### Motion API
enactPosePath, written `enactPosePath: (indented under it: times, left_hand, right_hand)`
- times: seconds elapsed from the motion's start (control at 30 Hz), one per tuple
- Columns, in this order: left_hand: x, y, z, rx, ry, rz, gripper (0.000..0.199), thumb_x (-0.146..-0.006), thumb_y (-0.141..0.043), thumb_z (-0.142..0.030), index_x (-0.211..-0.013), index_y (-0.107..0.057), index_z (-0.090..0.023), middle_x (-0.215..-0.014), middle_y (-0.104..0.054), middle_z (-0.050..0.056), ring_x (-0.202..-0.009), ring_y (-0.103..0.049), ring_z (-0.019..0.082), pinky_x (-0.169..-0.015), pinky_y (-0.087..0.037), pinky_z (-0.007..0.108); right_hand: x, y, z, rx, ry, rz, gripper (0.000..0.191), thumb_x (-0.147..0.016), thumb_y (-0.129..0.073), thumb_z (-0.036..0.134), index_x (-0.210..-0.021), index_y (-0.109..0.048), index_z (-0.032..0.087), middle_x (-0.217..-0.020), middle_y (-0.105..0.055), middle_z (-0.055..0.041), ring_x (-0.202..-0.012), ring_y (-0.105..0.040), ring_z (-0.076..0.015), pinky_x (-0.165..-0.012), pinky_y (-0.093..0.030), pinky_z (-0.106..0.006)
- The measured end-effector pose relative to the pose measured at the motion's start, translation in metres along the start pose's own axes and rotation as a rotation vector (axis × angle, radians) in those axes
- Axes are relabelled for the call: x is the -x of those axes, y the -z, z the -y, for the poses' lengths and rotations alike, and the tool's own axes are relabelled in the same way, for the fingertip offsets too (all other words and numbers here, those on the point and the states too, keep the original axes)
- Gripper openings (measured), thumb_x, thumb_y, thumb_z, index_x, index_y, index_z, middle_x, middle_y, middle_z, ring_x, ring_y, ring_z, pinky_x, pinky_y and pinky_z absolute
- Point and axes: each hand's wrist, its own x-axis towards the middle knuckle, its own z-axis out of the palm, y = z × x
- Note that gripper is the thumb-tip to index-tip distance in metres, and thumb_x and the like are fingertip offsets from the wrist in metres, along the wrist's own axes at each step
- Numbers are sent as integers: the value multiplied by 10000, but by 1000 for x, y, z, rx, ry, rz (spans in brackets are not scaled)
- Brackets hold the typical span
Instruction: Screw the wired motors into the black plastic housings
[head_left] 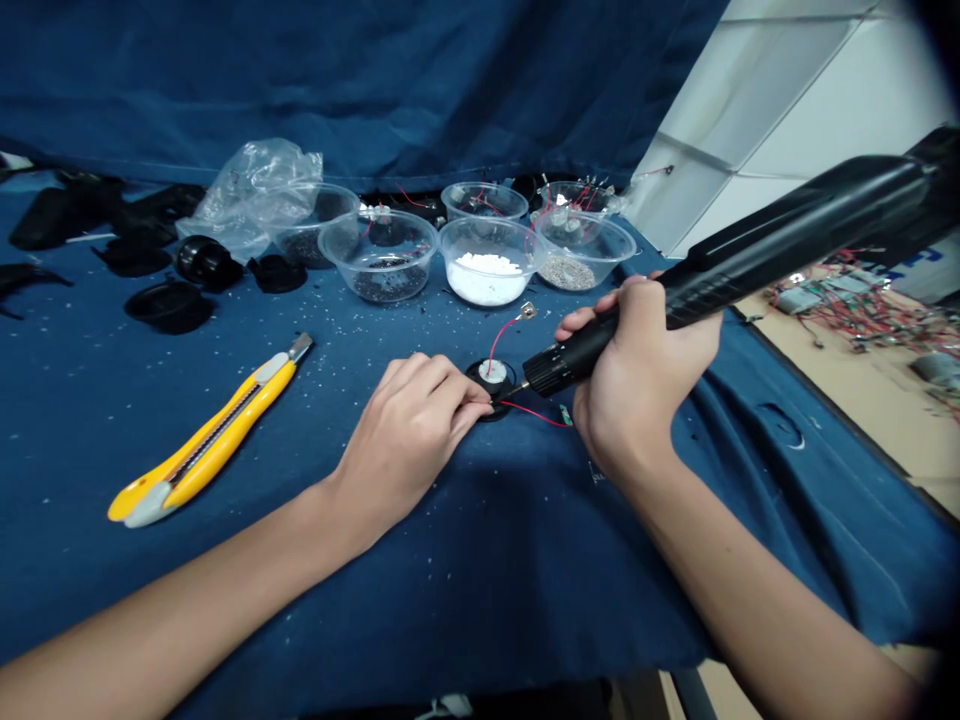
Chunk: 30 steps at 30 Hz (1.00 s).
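Small round black disc (491, 385) with white centre, lying flat on the blue cloth (375, 620), two thin red wires (504, 340) coming off it. My left hand (409, 435) comes in from the lower left, fingers narrowly curled, fingertips (480, 403) pinning the disc's near edge. Right hand (637, 375) is closed around the grip of a long black soldering iron (787, 240), held tilted, its thin tip touching the disc just by the left fingertips. Small green circuit board (565, 415) on a red wire just right of the disc. Beyond the disc, a row of clear plastic bowls, one with white granules (450, 275). Left of the disc, yellow utility knife (210, 435). Further left, black plastic parts (169, 305).
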Motion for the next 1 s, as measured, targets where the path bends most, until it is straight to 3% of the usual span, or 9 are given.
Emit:
enactPosePath:
  times: [0.47, 0.8, 1.0]
  left_hand:
    - [-3, 6, 1, -222, -230, 95, 170, -948, -489, -174, -907, -647, -129, -886, -609, 84, -878, -513, 222, -786, -416, 373]
    - [-4, 5, 7, -138, -224, 48, 168, -948, -518, -220, -911, -648, -121, -845, -617, 80, -821, -505, 198, -749, -390, 357]
    - [-4, 4, 7, -113, -171, 38, 147, -936, -542, -220, -896, -648, -127, -838, -631, 73, -815, -512, 196, -743, -376, 353]
  right_hand:
    - [1, 0, 1, -20, 9, 2, 161, -806, -520, 226, -874, -376, 247, -622, -497, 101, -462, -579, -118, -448, -516, -260]
    - [0, -1, 16, -69, 56, -7, 207, -825, -550, 295, -867, -353, 247, -621, -472, 110, -438, -563, -97, -413, -487, -221]
    - [5, -2, 13, -84, 44, 3, 200, -812, -541, 244, -874, -351, 250, -583, -478, 121, -421, -552, -101, -412, -494, -226]
